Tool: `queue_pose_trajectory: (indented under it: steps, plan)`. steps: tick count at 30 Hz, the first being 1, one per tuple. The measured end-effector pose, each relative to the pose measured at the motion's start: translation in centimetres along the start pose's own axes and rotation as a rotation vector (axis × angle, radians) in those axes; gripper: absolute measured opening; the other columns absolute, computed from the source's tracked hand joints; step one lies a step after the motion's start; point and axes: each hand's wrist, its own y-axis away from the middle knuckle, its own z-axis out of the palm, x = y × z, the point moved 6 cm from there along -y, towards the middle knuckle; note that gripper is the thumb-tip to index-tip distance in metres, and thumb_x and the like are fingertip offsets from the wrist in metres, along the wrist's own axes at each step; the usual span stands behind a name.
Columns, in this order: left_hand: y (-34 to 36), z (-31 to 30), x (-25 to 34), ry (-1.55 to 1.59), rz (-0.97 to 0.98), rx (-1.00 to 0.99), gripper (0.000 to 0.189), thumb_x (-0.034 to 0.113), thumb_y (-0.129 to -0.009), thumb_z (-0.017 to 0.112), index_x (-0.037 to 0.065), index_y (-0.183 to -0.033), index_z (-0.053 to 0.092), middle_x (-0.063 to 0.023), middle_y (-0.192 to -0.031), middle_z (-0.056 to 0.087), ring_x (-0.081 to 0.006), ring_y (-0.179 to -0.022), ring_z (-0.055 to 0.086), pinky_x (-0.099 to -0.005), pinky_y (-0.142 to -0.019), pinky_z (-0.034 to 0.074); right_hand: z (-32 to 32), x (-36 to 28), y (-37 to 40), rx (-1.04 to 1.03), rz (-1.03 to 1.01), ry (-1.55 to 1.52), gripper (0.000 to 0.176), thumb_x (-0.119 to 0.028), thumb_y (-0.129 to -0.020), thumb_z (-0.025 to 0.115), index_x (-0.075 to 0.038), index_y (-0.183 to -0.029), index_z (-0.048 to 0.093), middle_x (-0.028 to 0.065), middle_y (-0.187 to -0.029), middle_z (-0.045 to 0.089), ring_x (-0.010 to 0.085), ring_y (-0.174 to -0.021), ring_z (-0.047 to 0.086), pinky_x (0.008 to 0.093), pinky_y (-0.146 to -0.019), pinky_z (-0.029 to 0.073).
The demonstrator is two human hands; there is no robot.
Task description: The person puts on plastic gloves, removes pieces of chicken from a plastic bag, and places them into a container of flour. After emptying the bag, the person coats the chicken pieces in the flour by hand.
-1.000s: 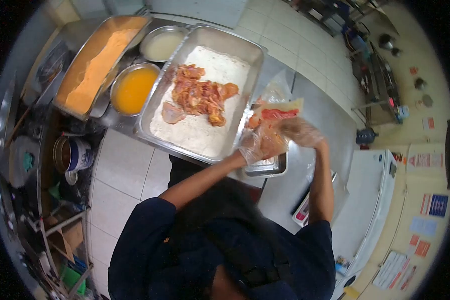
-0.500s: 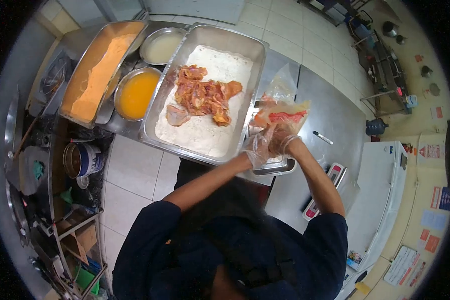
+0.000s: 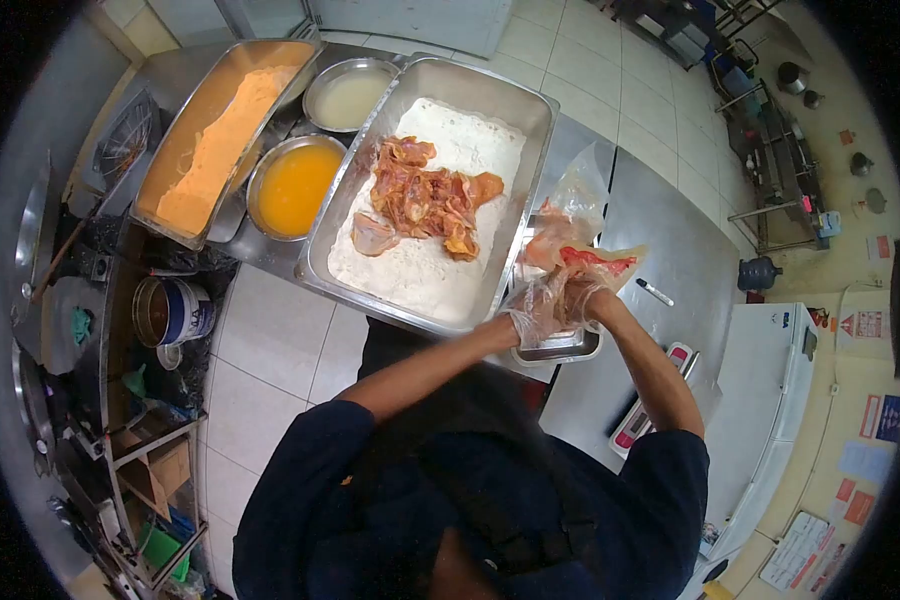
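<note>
My left hand [image 3: 537, 306] and my right hand [image 3: 582, 300], both in clear plastic gloves, are close together over a small metal tray [image 3: 567, 350]. Between them they grip a clear plastic bag [image 3: 615, 263] with red showing on it. Pinkish raw meat [image 3: 545, 248] lies just beyond my fingers, beside another clear bag [image 3: 582, 185]. To the left, a large steel pan [image 3: 320, 268] holds white flour [image 3: 400, 281] with reddish marinated meat pieces [image 3: 425, 200] on top. My fingertips are partly hidden by the gloves and bag.
Bowls of yellow liquid [image 3: 298, 187] and pale liquid [image 3: 350, 97] stand left of the pan, beside a deep pan of orange powder [image 3: 215, 150]. A marker [image 3: 655, 292] and a scale [image 3: 632, 430] lie on the counter at right. A white freezer [image 3: 760, 400] stands farther right.
The view has shifted slightly, so the pans appear farther right and lower. My hands remain together on the bag, whose red part now sits nearer my fingers.
</note>
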Motion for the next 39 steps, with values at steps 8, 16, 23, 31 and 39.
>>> queue_pose_trajectory:
  steps: [8,16,23,31,39]
  plan:
    - [-0.3,-0.4,1.2,0.056,0.081,0.042,0.091,0.044,-0.064,0.080,0.004,-0.131,0.033,-0.0168,-0.121,0.052,-0.0321,-0.109,0.053,-0.0389,-0.095,0.044,-6.7,-3.2,3.3,0.118,-0.114,0.080,0.015,-0.024,-0.068,0.065,-0.011,-0.075,0.067,0.0115,-0.079,0.065,0.0278,-0.074,0.061,0.0376,-0.068,0.048]
    - [-0.2,-1.6,3.9,0.130,0.115,0.056,0.088,0.039,-0.063,0.084,0.003,-0.129,0.039,-0.0163,-0.123,0.051,-0.0285,-0.111,0.054,-0.0381,-0.095,0.043,-14.3,-3.7,9.5,0.420,-0.056,-0.261,0.031,-0.027,-0.075,0.065,-0.001,-0.091,0.062,0.0187,-0.085,0.064,0.0371,-0.080,0.061,0.0434,-0.073,0.048]
    - [-0.4,-3.7,6.3,0.192,-0.045,-0.061,0.090,0.036,-0.065,0.082,0.005,-0.133,0.033,-0.0129,-0.123,0.052,-0.0274,-0.112,0.052,-0.0371,-0.097,0.042,-13.9,0.9,11.2,0.296,0.174,-0.999,0.034,-0.014,-0.076,0.067,0.001,-0.105,0.059,0.0022,-0.088,0.063,0.0134,-0.081,0.058,0.0284,-0.075,0.049]
    - [-1.3,0.7,0.9,0.280,0.174,-0.095,0.071,0.045,-0.082,0.060,0.003,-0.134,0.033,-0.0147,-0.134,0.041,-0.0296,-0.124,0.040,-0.0353,-0.104,0.032,-20.2,0.3,10.4,0.561,0.022,-1.455,0.045,-0.015,-0.074,0.070,0.001,-0.114,0.057,0.0052,-0.101,0.061,0.0139,-0.090,0.059,0.0283,-0.080,0.051]
    - [-1.6,2.9,-3.4,-0.035,0.059,-0.127,0.090,0.053,-0.065,0.075,-0.004,-0.125,0.039,-0.0231,-0.114,0.050,-0.0376,-0.108,0.050,-0.0402,-0.095,0.040,-21.2,-3.8,2.0,0.527,-0.288,-1.900,0.046,-0.018,-0.082,0.063,0.001,-0.122,0.051,0.0101,-0.114,0.059,0.0197,-0.104,0.058,0.0340,-0.089,0.048]
